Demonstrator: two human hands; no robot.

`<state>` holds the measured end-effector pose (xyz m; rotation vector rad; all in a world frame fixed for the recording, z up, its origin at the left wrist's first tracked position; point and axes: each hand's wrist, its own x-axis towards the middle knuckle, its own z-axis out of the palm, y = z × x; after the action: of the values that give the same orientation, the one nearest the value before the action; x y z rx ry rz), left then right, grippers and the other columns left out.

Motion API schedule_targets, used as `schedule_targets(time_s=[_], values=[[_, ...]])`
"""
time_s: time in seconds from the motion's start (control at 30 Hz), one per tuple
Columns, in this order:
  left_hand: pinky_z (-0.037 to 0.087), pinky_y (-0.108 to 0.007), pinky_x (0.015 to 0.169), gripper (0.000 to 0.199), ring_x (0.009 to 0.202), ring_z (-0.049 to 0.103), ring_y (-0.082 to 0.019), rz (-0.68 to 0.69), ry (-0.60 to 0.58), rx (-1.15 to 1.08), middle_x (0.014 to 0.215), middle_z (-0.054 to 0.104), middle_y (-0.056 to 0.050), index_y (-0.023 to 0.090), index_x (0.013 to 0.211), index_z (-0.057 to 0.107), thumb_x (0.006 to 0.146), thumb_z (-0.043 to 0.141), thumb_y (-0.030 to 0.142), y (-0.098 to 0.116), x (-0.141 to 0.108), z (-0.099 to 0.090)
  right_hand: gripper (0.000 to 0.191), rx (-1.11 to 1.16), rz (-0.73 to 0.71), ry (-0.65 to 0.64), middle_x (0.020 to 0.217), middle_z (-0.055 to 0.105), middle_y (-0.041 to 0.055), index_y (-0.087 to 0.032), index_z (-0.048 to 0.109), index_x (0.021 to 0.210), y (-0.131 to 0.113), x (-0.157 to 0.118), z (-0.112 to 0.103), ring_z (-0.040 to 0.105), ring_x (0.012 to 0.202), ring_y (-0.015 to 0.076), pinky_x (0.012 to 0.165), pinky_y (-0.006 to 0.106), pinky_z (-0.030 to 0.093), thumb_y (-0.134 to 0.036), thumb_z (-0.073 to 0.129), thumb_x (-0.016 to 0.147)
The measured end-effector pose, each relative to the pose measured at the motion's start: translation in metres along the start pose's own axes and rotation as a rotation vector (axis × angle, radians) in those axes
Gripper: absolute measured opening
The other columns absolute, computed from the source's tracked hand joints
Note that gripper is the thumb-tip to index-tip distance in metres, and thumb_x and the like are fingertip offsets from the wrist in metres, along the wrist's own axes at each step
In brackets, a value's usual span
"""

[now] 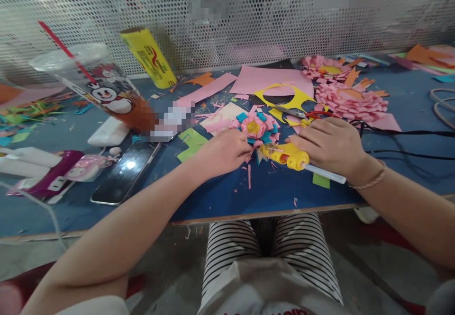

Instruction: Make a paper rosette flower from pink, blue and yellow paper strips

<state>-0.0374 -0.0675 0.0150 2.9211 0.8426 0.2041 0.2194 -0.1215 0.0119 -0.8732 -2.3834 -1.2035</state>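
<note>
A pink and blue paper flower (253,126) with a yellow centre lies on the blue table (227,196) between my hands. My left hand (229,150) is closed on the flower's left lower edge, its fingers curled. My right hand (325,143) is wrapped round a yellow glue gun (289,156), whose tip points left at the flower's lower right edge. A clear glue stick (325,172) sticks out of the gun's back. Behind my right hand lie red-handled scissors (291,112) on a yellow paper sheet with cut-out holes (266,98).
Two pink paper flowers (350,99) lie at the back right. A tilted drink cup (106,87), a yellow roll (149,57), a phone (126,173) and a white case (108,131) are at left. Black cables (408,132) run right. A perforated metal panel (249,21) borders the back.
</note>
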Motion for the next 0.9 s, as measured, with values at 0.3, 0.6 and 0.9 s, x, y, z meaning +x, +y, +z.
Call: schedule_targets(time_s=[0.3,0.6,0.9], values=[[0.040,-0.031,0.067,0.027,0.076,0.053,-0.018,0.051,0.018,0.097,0.078,0.057,-0.007,0.016,0.081,0.071,0.086,0.046,0.024,0.0035,-0.0040,-0.0045,0.006,-0.020,0.008,0.007,0.080,0.065,-0.0007,-0.023,0.061,0.087,-0.0009,-0.0015,0.0018,0.050,0.078,0.0140,0.068,0.027,0.035,-0.022,0.056,0.085],[0.042,-0.031,0.071,0.027,0.082,0.056,-0.017,0.059,0.011,0.081,0.084,0.060,-0.006,0.017,0.087,0.071,0.088,0.045,0.024,-0.0003,-0.0016,-0.0015,0.005,-0.019,-0.006,0.039,0.076,0.066,-0.0007,-0.021,0.061,0.084,-0.0011,-0.0008,0.0013,0.049,0.075,0.0152,0.066,0.027,0.037,-0.020,0.063,0.080],[0.042,-0.031,0.070,0.029,0.083,0.055,-0.018,0.073,0.036,0.166,0.085,0.060,-0.007,0.017,0.085,0.071,0.090,0.043,0.023,-0.0017,-0.0005,0.0026,0.005,-0.046,-0.036,0.035,0.075,0.065,-0.0014,-0.022,0.061,0.085,-0.0022,-0.0003,0.0026,0.049,0.075,0.0144,0.068,0.027,0.035,-0.019,0.059,0.083]])
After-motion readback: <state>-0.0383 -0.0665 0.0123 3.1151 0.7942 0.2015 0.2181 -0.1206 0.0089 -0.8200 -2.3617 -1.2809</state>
